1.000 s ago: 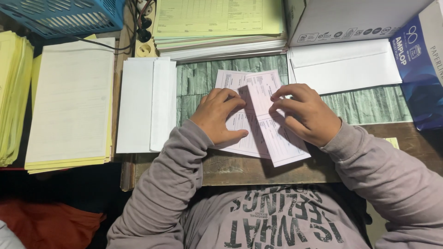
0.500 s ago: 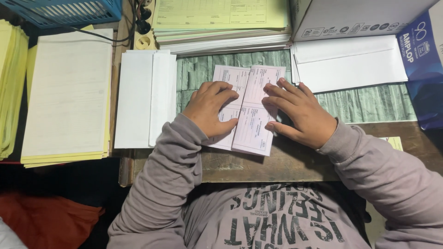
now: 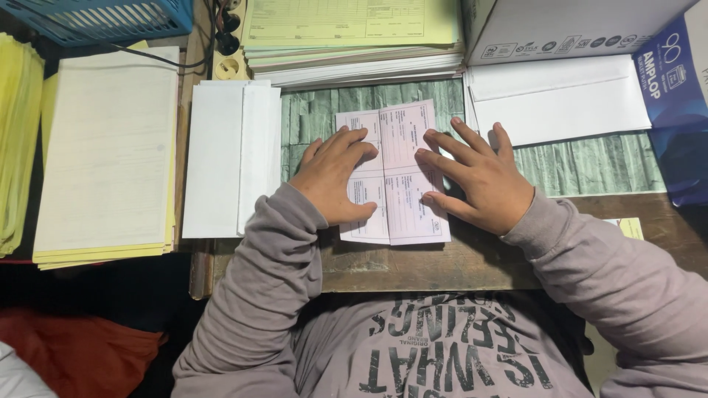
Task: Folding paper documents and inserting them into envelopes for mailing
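The left hand [image 3: 333, 179] is laid flat, palm down, on the left half of a folded pale pink form [image 3: 402, 158]; its fingers are spread a little and nothing is gripped. The right hand [image 3: 479, 177] is pressed flat on the right edge of the same form, with the fingers stretched wide and pointing to the left — again nothing is closed in it. The form is seen in the middle of the table [image 3: 472, 262], partly on a green patterned mat [image 3: 590, 166], and a vertical crease can be seen between the two hands.

Just to the left of the left hand, a stack of white envelopes [image 3: 228, 158] is placed. Further left a pile of white and yellow sheets [image 3: 107, 155] is found. Above the right hand one white envelope [image 3: 564, 99] is laid with its flap open — beside it a blue envelope box [image 3: 675, 88] is seen. A stack of yellow-green forms [image 3: 354, 29] is placed at the top.
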